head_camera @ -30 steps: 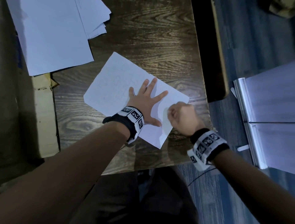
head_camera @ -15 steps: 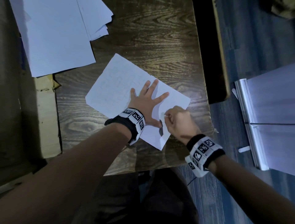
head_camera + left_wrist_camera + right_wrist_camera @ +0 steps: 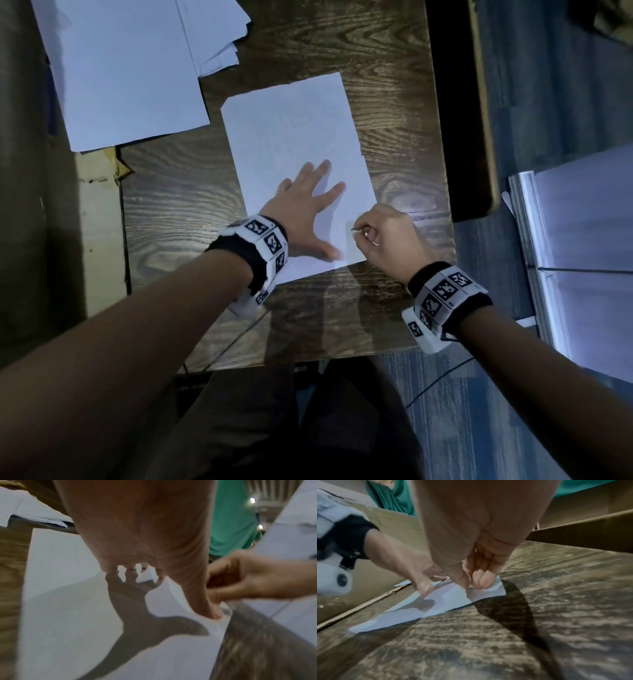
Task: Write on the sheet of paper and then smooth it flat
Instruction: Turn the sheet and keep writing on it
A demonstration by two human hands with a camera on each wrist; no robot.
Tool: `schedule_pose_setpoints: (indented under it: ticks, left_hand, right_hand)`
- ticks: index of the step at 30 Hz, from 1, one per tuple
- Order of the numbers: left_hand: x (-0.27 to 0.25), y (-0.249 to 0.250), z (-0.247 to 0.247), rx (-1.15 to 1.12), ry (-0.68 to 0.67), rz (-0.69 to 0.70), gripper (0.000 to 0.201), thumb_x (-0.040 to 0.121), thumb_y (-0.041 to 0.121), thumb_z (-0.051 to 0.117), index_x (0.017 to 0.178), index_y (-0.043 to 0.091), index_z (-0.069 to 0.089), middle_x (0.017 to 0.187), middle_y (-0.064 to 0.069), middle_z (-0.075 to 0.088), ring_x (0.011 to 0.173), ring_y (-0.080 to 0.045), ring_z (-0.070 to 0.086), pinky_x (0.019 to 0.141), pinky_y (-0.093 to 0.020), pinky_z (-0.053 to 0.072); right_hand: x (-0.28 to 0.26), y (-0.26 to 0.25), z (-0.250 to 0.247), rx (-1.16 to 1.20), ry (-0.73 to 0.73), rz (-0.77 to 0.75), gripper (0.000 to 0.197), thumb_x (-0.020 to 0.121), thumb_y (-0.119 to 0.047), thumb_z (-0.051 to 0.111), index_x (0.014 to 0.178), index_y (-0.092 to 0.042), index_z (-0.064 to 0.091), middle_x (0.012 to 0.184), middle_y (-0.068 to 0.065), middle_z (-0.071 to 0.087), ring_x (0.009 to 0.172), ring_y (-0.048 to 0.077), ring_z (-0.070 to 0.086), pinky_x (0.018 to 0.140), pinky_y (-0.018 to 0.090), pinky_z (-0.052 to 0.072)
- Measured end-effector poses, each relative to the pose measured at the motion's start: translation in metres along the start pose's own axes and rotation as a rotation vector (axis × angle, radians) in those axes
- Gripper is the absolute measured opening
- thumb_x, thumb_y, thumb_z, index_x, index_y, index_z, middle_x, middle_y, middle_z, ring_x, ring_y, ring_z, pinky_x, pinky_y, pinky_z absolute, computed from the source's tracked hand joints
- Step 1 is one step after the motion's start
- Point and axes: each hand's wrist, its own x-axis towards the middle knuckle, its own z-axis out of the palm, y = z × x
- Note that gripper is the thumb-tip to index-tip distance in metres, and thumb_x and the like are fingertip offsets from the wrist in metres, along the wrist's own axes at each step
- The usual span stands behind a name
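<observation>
A white sheet of paper (image 3: 291, 137) lies nearly upright on the dark wooden table (image 3: 394, 85). My left hand (image 3: 305, 205) rests flat on the sheet's lower half, fingers spread and thumb pointing right. My right hand (image 3: 363, 233) is curled at the sheet's lower right edge, thumb and fingertips pinching the paper there. In the right wrist view the right hand (image 3: 471, 585) nips the sheet (image 3: 450, 601) at its edge, and the left hand's thumb (image 3: 423, 585) presses beside it. No pen shows plainly in any view.
A loose stack of white paper (image 3: 130, 68) covers the table's far left corner. A cardboard box (image 3: 99, 222) stands against the left edge. Right of the table, beyond a dark gap, is a pale board with a shiny rail (image 3: 534, 257). My lap is below the near edge.
The sheet has turned clockwise from slanted to nearly upright under both hands. The left hand stayed flat on it; the right hand kept its hold at the right edge.
</observation>
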Motion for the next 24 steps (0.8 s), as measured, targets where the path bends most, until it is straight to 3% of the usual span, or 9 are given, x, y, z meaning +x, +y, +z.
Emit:
schedule_pose_setpoints:
  ticks: [3,9,11,14,18,22,24]
  left_hand:
    - [-0.001,-0.007,0.013,0.087,0.04,0.017,0.133,0.068,0.076,0.076,0.161,0.037,-0.011,0.164,0.004,-0.033,0.152,-0.021,-0.026,0.124,-0.048,-0.007]
    - [0.001,-0.003,0.01,0.146,0.01,0.005,0.134,0.069,0.077,0.074,0.161,0.034,-0.013,0.163,0.0,-0.035,0.153,-0.025,-0.025,0.125,-0.05,-0.003]
    - [0.0,-0.002,0.009,0.168,0.005,-0.003,0.133,0.07,0.077,0.074,0.161,0.033,-0.013,0.164,-0.002,-0.034,0.153,-0.026,-0.024,0.125,-0.05,-0.002]
    - [0.0,-0.003,0.008,0.161,0.025,0.001,0.133,0.069,0.078,0.073,0.161,0.033,-0.012,0.164,-0.002,-0.033,0.153,-0.026,-0.024,0.125,-0.049,-0.001]
    - [0.0,-0.004,0.009,0.143,0.022,0.004,0.134,0.067,0.079,0.073,0.161,0.034,-0.012,0.164,0.0,-0.033,0.153,-0.025,-0.024,0.125,-0.049,-0.002]
    - [0.003,-0.005,0.012,0.182,0.017,-0.004,0.136,0.066,0.082,0.071,0.161,0.034,-0.014,0.163,-0.001,-0.034,0.153,-0.026,-0.025,0.126,-0.05,-0.002]
    - [0.004,-0.006,0.012,0.172,0.026,-0.005,0.136,0.066,0.082,0.072,0.161,0.034,-0.014,0.163,-0.001,-0.035,0.153,-0.025,-0.025,0.125,-0.049,-0.002]
  right_hand:
    - [0.006,-0.008,0.004,-0.005,-0.011,-0.046,0.008,0.092,-0.015,0.061,0.094,-0.009,0.066,0.09,0.005,0.06,0.074,0.02,0.056,0.067,0.04,0.052]
    - [0.019,-0.013,0.015,0.006,0.074,-0.003,0.009,0.091,-0.013,0.059,0.089,-0.008,0.066,0.083,0.002,0.055,0.067,0.017,0.052,0.062,0.036,0.05]
    - [-0.004,-0.02,0.02,0.019,0.018,-0.074,0.004,0.089,-0.008,0.063,0.087,-0.006,0.066,0.08,0.001,0.055,0.066,0.016,0.05,0.061,0.03,0.046]
    - [0.003,-0.025,0.017,0.003,-0.07,-0.103,0.006,0.09,-0.009,0.062,0.088,-0.006,0.066,0.082,0.004,0.056,0.067,0.017,0.051,0.061,0.033,0.048]
    - [0.037,-0.028,0.016,-0.015,0.067,-0.023,0.01,0.092,-0.011,0.057,0.089,-0.007,0.066,0.083,-0.002,0.049,0.066,0.013,0.046,0.06,0.03,0.045]
    - [-0.009,-0.025,0.024,0.0,-0.046,-0.082,0.007,0.09,-0.009,0.06,0.088,-0.006,0.066,0.084,0.002,0.056,0.07,0.02,0.055,0.064,0.037,0.052]
    - [-0.002,-0.026,0.021,-0.021,-0.085,-0.081,0.007,0.09,-0.01,0.061,0.089,-0.007,0.067,0.086,0.005,0.059,0.072,0.024,0.058,0.065,0.041,0.054]
